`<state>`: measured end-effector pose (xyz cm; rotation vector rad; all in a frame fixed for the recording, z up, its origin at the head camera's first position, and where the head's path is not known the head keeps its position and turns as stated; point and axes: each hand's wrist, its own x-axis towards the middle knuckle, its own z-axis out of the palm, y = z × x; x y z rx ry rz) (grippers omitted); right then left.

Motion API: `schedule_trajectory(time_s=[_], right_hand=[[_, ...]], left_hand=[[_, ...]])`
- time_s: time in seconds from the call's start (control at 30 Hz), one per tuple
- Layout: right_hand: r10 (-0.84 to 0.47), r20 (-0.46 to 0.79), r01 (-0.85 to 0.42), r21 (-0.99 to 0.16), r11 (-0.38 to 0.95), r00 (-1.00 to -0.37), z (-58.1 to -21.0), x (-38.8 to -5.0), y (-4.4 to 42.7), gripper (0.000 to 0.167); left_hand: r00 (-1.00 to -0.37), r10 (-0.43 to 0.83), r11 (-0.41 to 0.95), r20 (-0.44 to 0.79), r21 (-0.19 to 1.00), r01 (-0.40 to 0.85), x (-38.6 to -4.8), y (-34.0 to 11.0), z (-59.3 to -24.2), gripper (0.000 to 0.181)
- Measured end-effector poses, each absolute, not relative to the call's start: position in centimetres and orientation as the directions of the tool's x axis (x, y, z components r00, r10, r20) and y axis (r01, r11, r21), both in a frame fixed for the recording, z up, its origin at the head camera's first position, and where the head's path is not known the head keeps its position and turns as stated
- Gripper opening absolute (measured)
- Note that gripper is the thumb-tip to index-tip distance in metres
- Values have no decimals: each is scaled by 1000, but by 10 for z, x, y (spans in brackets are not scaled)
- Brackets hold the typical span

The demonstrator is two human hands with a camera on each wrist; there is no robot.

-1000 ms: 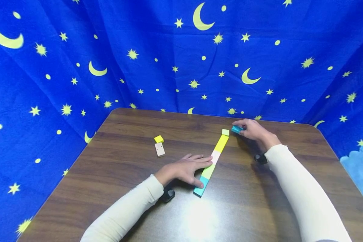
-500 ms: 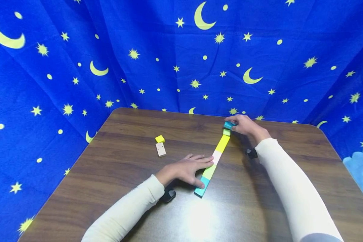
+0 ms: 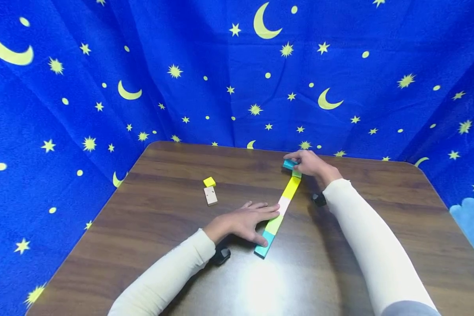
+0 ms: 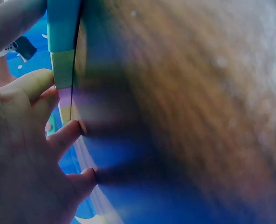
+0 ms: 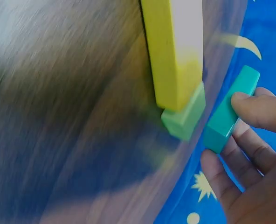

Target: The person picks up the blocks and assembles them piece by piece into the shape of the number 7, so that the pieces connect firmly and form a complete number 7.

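One spread left hand [image 3: 242,221] touches a slanting row of multicoloured rectangular blocks [image 3: 283,206]; by its far end, the right hand [image 3: 312,164] pinches a turquoise rectangular block [image 5: 224,117].

In my head view, glare whitens the near table [image 3: 264,285]; both wrist views reach me dimmer, its surface blurred.

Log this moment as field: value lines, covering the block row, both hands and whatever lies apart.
Block row, near to far: turquoise block, lime block, pale pink block, yellow block, light green block
Left hand: thumb on the turquoise block
Right hand: holds a teal block near the row's far end
Apart from row: loose yellow block, pale spotted block
Backdrop: blue cloth with moons and stars
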<state>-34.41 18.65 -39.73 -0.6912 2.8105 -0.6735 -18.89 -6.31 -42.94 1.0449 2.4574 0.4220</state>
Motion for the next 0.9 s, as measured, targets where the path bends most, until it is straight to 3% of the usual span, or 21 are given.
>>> schedule_trajectory(time_s=[0.9], right_hand=[[-469, -150, -339, -510, 790, -870, -420, -351, 154, 45]], left_hand=[[-619, 735, 668, -276, 450, 593, -189, -64, -430, 87]])
